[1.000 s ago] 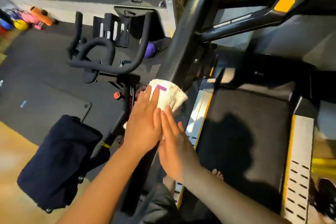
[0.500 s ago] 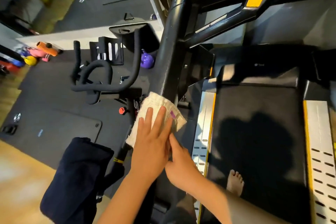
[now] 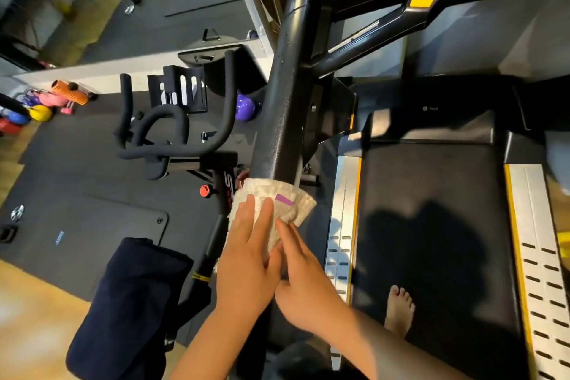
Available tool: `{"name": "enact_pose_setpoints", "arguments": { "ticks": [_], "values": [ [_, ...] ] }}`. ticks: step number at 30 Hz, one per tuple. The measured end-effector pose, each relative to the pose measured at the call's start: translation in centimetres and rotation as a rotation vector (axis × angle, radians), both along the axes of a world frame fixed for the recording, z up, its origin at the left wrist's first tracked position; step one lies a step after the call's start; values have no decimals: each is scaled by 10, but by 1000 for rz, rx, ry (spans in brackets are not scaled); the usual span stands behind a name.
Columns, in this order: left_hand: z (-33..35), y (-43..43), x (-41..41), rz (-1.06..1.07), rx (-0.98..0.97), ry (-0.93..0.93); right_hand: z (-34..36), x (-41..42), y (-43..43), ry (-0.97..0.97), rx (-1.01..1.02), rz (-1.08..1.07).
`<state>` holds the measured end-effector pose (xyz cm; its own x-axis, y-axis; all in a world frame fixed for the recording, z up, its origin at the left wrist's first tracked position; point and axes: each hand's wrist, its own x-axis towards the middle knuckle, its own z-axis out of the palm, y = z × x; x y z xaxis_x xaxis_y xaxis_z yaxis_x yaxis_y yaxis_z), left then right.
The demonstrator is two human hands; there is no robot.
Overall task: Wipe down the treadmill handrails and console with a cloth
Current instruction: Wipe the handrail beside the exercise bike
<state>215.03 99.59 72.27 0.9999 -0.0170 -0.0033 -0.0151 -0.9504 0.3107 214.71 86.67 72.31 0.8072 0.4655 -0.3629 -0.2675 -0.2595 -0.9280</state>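
Both hands flat on the cream terry cloth point(image 3: 271, 210), draped over the thick black treadmill handrail point(image 3: 277, 120): my left hand point(image 3: 246, 259) presses it open-palmed, my right hand point(image 3: 305, 274) pins its near edge, fingers extended. Neither grips. Best to wrap it around the rail, keep pressure even, use long strokes.

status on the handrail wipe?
Left hand flat on cloth, right hand pinning its edge. Cloth wrapped over handrail. Nothing in the way.
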Motion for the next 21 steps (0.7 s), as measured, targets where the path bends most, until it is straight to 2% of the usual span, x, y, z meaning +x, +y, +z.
{"name": "enact_pose_setpoints", "arguments": {
  "ticks": [3,5,7,10,13,17,19,21],
  "values": [
    [6,-4,38,-56,35,-4,-8,31,-1,25,27,-157],
    [10,-5,54,-91,63,-10,-12,51,-2,106,126,-261],
    [9,-3,50,-130,16,-13,-15,56,-1,128,159,-336],
    [6,8,15,-103,-65,-8,-10,29,8,67,46,-282],
    [2,18,-14,-73,-78,-3,0,1,19,119,51,-241],
    [2,10,3,-30,-7,-11,3,18,25,134,27,-348],
    [3,2,20,15,-33,16,5,37,23,166,22,-367],
    [-1,-5,27,-35,19,7,-1,58,23,219,19,-390]
  ]
}}
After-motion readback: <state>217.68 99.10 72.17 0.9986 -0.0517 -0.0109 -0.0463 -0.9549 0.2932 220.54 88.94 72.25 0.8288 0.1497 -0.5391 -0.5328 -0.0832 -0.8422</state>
